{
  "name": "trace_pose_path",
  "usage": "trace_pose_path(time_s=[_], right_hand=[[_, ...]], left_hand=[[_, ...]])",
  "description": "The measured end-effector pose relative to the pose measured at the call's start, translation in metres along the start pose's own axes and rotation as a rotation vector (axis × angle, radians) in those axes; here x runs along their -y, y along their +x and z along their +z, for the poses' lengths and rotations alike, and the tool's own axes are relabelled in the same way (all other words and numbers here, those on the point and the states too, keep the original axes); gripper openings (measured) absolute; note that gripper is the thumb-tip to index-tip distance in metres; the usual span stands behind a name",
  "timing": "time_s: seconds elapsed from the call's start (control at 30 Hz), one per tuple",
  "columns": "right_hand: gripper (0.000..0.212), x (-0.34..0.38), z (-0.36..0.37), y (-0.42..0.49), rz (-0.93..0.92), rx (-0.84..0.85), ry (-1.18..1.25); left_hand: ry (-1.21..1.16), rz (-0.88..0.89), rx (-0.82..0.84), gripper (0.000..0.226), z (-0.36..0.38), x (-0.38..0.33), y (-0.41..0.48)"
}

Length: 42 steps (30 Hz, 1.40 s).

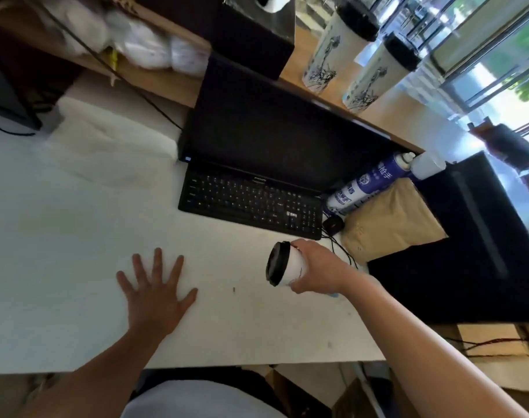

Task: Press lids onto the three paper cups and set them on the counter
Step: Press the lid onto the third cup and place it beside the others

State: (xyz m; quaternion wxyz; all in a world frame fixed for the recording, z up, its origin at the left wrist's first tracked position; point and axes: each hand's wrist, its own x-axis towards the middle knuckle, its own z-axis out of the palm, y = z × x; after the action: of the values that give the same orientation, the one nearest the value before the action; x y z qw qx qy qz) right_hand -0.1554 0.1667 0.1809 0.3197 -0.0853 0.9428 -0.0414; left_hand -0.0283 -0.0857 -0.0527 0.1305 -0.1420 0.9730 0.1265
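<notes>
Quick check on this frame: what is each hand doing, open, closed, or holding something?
Left hand: open, fingers spread, flat on the white table, holding nothing.
Right hand: closed around a lidded paper cup.

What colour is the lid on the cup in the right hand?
Black, on a white paper cup held by the right hand; lid shows in the head view.

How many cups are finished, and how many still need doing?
Two lidded paper cups already stand on the wooden counter. The third cup, its black lid on, is in the right hand, above the white desk. The left hand lies flat, empty. What's left: setting that cup on the counter.
</notes>
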Motion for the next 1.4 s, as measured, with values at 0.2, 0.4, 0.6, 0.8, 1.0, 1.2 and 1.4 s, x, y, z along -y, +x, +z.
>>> trace_pose_path(time_s=[0.2,0.4,0.6,0.8,1.0,1.2,1.4], right_hand=[[0.079,0.013,-0.036,0.004,0.084,0.081,-0.472],[0.069,0.027,-0.037,0.016,0.086,0.156,-0.793],[0.067,0.036,-0.026,0.032,0.106,0.310,-0.849],[0.067,0.037,-0.025,0.032,0.084,0.334,-0.841],[0.076,0.023,-0.057,0.008,0.054,0.216,-0.355],[0.082,-0.019,-0.060,-0.022,-0.063,0.024,0.211],[0.074,-0.069,-0.013,-0.028,-0.180,-0.017,0.731]], left_hand=[[-0.008,0.014,-0.029,0.086,0.005,0.001,0.001],[-0.042,0.025,-0.049,0.084,0.007,-0.002,0.004],[-0.058,0.003,-0.054,0.085,0.001,-0.003,0.002],[-0.053,0.003,-0.057,0.084,0.003,-0.002,0.002],[-0.031,0.013,-0.039,0.085,0.006,-0.002,0.002],[-0.014,0.037,-0.059,0.084,0.008,-0.003,0.003],[0.042,-0.038,0.005,0.090,0.003,-0.009,0.004]])
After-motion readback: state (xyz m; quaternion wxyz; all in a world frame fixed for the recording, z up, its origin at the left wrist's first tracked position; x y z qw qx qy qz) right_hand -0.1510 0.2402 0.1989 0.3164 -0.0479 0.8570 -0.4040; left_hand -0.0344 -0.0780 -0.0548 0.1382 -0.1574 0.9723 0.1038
